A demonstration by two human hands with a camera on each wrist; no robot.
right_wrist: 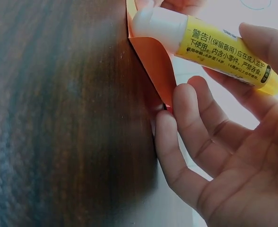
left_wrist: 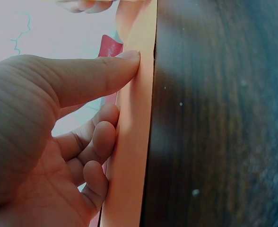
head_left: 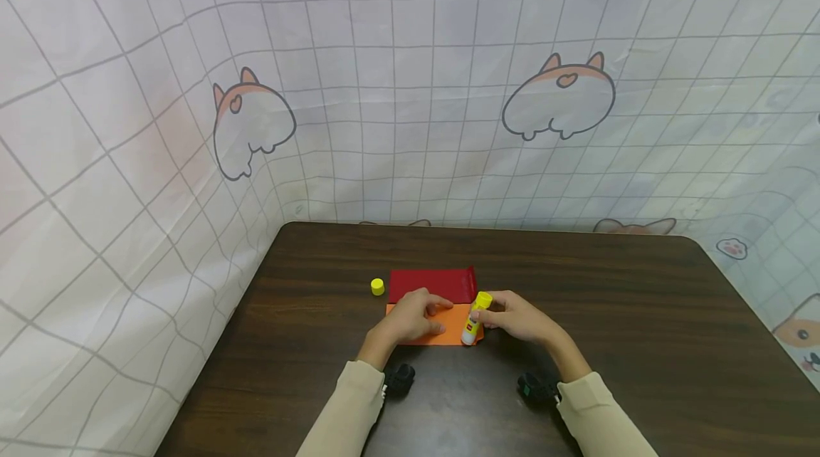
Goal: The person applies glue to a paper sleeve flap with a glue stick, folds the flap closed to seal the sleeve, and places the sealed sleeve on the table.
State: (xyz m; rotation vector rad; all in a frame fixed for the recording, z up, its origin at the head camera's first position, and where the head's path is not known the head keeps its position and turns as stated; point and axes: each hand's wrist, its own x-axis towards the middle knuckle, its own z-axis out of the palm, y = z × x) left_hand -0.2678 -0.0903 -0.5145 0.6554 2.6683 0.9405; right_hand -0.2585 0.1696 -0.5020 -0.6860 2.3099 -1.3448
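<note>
Cream sleeves point(head_left: 346, 414) are lying nearest in the head view, the bottom edge cutting both off. Print on the glue stick point(head_left: 472, 329) is proving too small to read, and fingertips are hiding part of its barrel. It is slanting over the right end of the orange paper point(head_left: 410, 337), its long axis running from one o'clock to seven, white end pointing to seven. The right hand point(head_left: 522, 318) is pinching it, while the left hand point(head_left: 410, 318) is resting on the paper, fingers relaxed. A red sheet point(head_left: 429, 286) is lying at twelve o'clock from the paper, a yellow cap point(head_left: 377, 287) at ten from the glue stick. In the left wrist view, the top edge is cropping some blurred fingertips; the left thumb is pointing to three o'clock and pressing the paper, the loosely bent fingers touching it and grasping nothing. In the right wrist view, the frame is cutting off the hand; the white end is pointing to ten o'clock, thumb and forefinger gripping the barrel, other fingers bending loosely beside the paper's raised flap.
</note>
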